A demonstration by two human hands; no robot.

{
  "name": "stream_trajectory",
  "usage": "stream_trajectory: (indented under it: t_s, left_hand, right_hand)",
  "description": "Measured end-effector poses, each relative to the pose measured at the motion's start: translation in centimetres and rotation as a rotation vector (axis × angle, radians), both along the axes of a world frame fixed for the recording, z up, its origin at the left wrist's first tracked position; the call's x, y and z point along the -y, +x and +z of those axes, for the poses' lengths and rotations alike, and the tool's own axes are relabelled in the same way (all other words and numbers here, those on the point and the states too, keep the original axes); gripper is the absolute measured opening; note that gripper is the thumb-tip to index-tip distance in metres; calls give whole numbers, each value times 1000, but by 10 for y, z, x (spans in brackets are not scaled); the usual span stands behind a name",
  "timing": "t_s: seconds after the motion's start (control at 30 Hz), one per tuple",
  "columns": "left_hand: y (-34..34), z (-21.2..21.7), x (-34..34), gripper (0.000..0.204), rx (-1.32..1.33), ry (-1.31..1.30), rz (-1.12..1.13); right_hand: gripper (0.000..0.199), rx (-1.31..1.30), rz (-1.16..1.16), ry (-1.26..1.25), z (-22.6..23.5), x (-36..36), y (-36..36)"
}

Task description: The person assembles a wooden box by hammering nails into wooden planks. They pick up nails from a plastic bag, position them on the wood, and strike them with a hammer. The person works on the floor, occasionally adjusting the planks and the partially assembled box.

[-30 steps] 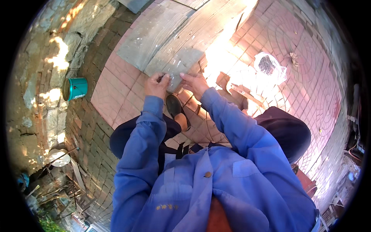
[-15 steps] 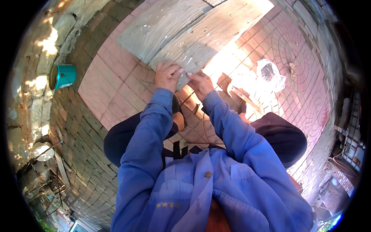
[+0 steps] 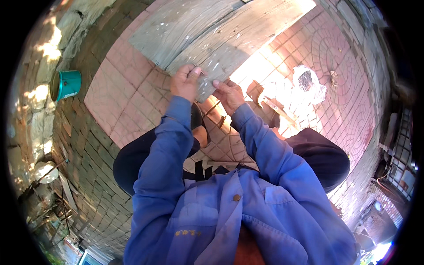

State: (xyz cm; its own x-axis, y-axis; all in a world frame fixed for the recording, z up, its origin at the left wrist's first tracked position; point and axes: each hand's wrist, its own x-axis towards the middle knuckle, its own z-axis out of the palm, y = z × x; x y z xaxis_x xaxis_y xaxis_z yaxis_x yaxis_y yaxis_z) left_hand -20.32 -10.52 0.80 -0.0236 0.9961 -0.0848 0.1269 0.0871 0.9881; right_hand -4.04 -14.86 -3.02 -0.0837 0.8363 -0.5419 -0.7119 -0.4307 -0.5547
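Observation:
A weathered grey wooden plank surface (image 3: 221, 53), split by a long seam and flecked with white, stretches away from me with its near corner between my hands. My left hand (image 3: 184, 81) is at the near end edge, fingers curled and thumb pressed to the forefinger; anything in that pinch is too small to make out. At the right edge by the corner is my right hand (image 3: 229, 94), its thumb lying on top of the board and its fingers partly hidden at the side, gripping the edge.
A teal bucket (image 3: 70, 84) stands at the far left by a stone wall (image 3: 37, 101). To the right, in bright sun, lie a clear plastic bag (image 3: 308, 83) and a wooden strip (image 3: 281, 110) on pink paving (image 3: 342, 92). My bent knees flank the arms.
My left hand has lifted slightly and turned, its fingers now curled with the thumb up, farther from my right hand. The right hand stays nearly in place on the board's edge.

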Motion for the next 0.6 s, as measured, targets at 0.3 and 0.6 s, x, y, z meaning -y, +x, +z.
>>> stream_trajectory:
  t_s: [0.3,0.6]
  left_hand:
    - [-18,29,0,9,410,-329,-59]
    - [-2,7,8,11,157,-48,-27]
  right_hand:
    - [41,42,30,0,-4,-2,0]
    - [42,63,27,-12,-6,1,1]
